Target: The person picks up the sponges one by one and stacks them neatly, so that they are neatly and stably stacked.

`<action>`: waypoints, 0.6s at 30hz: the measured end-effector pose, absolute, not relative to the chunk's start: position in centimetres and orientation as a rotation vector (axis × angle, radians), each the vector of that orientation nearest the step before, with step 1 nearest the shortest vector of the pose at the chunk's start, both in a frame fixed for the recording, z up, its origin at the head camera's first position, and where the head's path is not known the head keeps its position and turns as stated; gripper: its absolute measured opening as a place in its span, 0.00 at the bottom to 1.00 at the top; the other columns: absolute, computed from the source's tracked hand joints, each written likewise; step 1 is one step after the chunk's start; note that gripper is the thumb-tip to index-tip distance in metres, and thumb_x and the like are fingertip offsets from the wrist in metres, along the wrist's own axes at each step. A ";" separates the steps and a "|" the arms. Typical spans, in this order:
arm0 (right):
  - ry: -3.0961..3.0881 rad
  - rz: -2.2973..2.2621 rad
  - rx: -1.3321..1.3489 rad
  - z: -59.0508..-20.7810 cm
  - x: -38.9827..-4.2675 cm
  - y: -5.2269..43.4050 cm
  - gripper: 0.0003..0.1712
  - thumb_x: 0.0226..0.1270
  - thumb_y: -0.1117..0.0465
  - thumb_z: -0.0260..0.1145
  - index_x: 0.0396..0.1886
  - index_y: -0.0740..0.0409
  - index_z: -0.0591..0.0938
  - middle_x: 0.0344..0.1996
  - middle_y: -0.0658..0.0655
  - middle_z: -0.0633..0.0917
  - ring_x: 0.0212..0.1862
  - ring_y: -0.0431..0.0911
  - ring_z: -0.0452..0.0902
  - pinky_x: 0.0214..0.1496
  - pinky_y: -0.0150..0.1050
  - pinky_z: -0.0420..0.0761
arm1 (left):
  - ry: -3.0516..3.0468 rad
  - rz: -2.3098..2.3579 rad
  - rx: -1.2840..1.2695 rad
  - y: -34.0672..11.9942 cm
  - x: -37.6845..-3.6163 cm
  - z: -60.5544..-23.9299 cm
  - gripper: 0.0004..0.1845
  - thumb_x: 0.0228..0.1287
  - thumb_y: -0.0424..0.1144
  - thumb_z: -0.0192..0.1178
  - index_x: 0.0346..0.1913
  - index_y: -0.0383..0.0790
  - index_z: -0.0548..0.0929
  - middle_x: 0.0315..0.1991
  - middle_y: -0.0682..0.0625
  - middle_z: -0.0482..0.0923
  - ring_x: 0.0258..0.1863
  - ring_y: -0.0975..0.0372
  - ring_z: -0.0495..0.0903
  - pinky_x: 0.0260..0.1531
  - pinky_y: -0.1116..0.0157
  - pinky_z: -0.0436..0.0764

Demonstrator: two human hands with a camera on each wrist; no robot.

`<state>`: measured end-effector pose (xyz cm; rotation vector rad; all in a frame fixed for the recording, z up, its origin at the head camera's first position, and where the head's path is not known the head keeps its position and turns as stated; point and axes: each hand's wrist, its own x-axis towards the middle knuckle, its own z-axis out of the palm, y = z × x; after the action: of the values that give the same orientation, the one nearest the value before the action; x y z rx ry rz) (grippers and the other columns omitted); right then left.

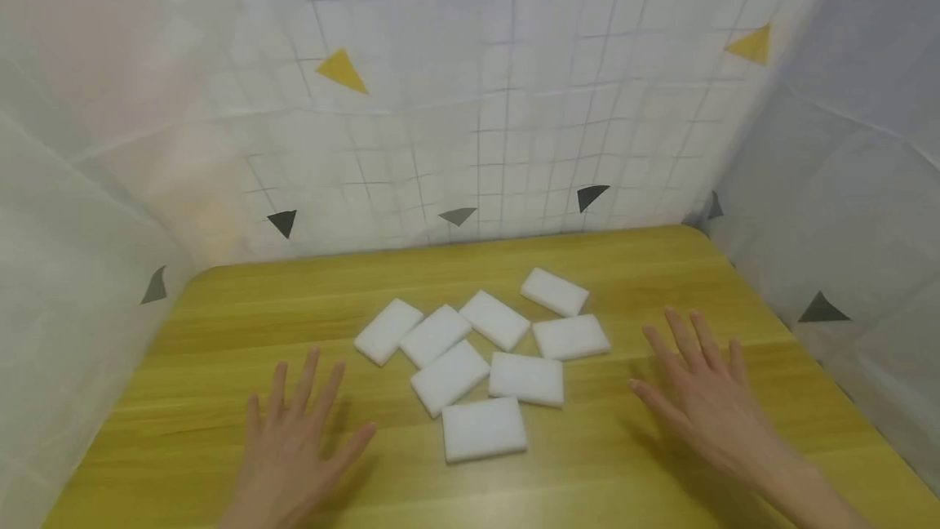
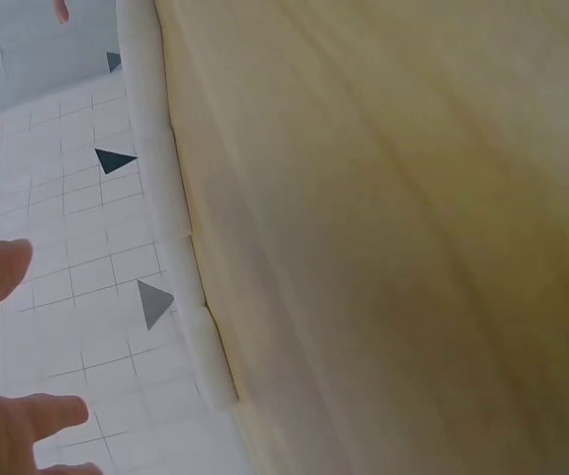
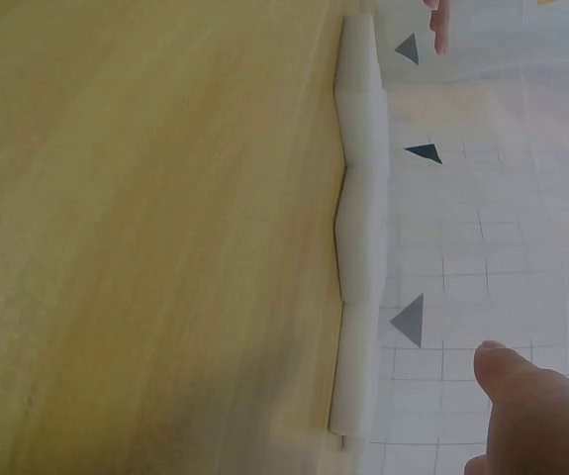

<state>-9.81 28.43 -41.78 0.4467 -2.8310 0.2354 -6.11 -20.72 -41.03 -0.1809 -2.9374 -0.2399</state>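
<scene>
Several white rectangular sponge-like blocks (image 1: 485,429) lie flat in a loose cluster on the wooden table, some edges touching. My left hand (image 1: 294,439) is spread, fingers straight, to the left of the cluster and apart from it. On the other side my right hand (image 1: 708,398) is likewise spread, holding nothing, with a shadow beneath it. Seen edge-on in the left wrist view, the white blocks (image 2: 170,188) form a low row beyond the thumb and fingers. A similar row of white blocks (image 3: 360,237) shows in the right wrist view, apart from the thumb.
The yellow wood-grain table (image 1: 242,308) has rounded far corners. A white grid-patterned sheet (image 1: 441,137) with yellow and dark triangles hangs behind it. Pale sheets also line the left and right sides, the right one (image 1: 866,211) close to the table edge.
</scene>
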 end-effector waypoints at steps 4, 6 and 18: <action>-2.853 0.199 0.443 -42.0 -9.7 28.4 0.47 0.71 0.37 0.59 0.80 0.54 0.56 0.80 0.65 0.46 0.79 0.66 0.35 0.68 0.81 0.34 | -2.936 -0.227 -0.193 -20.9 -6.2 -41.3 0.46 0.61 0.75 0.52 0.76 0.51 0.64 0.80 0.43 0.49 0.75 0.34 0.48 0.63 0.24 0.51; -2.865 0.185 0.445 -42.1 -9.6 28.4 0.47 0.71 0.36 0.59 0.80 0.54 0.56 0.80 0.65 0.46 0.79 0.67 0.36 0.68 0.81 0.34 | -2.932 -0.223 -0.198 -21.0 -6.1 -41.5 0.46 0.61 0.75 0.52 0.76 0.52 0.64 0.80 0.44 0.49 0.75 0.34 0.48 0.63 0.24 0.52; -2.886 0.186 0.444 -41.5 -9.9 28.3 0.46 0.71 0.36 0.58 0.80 0.53 0.56 0.80 0.64 0.46 0.80 0.64 0.33 0.71 0.75 0.26 | -2.927 -0.204 -0.217 -20.9 -6.5 -41.7 0.47 0.60 0.75 0.53 0.77 0.53 0.62 0.80 0.44 0.50 0.74 0.35 0.50 0.61 0.24 0.54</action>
<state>-9.87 28.25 -41.50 0.4443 -2.8861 0.1864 -6.50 -20.85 -41.70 -0.2169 -2.9269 -0.2041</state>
